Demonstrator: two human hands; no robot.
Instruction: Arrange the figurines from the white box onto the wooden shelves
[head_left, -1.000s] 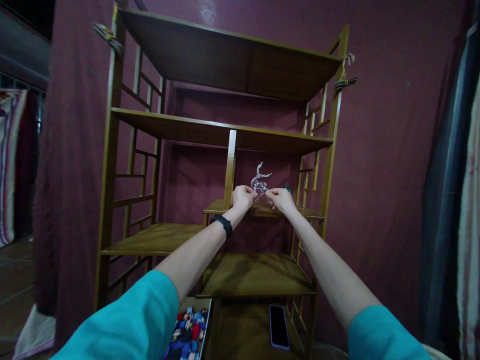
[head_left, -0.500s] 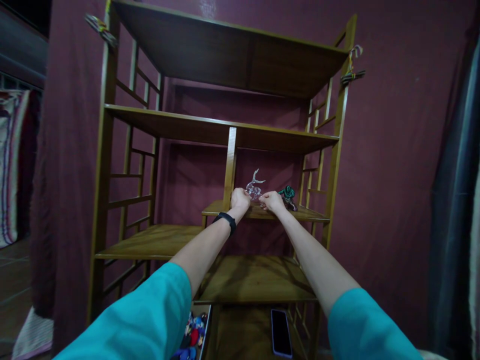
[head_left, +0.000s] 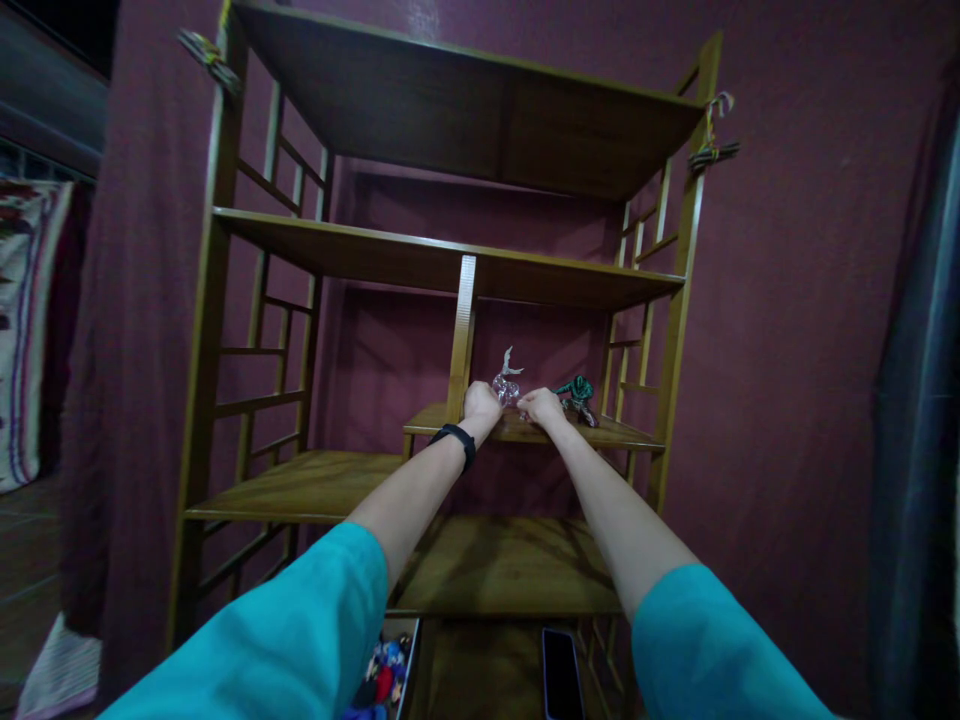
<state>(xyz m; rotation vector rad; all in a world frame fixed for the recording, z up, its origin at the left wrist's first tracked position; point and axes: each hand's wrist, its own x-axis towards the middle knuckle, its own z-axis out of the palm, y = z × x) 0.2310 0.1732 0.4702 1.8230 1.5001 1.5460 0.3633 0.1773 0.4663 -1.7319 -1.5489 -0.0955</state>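
Observation:
A clear glass deer figurine (head_left: 506, 386) with tall antlers is upright at the raised middle shelf (head_left: 622, 434), between my two hands. My left hand (head_left: 482, 402), with a black band on its wrist, closes its fingers on the figurine's left side. From the other side my right hand (head_left: 541, 408) pinches its lower right part. Fingers and wrists partly hide the base, so whether it rests on the board I cannot tell. Just right of my right hand stands a dark green figure (head_left: 578, 396) on the same shelf.
The wooden shelf unit (head_left: 202, 400) has an upright divider (head_left: 461, 340) close to my left hand. Below lie a phone (head_left: 562, 675) and a box of small colourful figures (head_left: 386, 670). Bundles of sticks (head_left: 712, 155) hang on the front posts.
The deer figurine has turned slightly and sits a little lower between my hands. Both hands keep hold of it. The view has shifted slightly.

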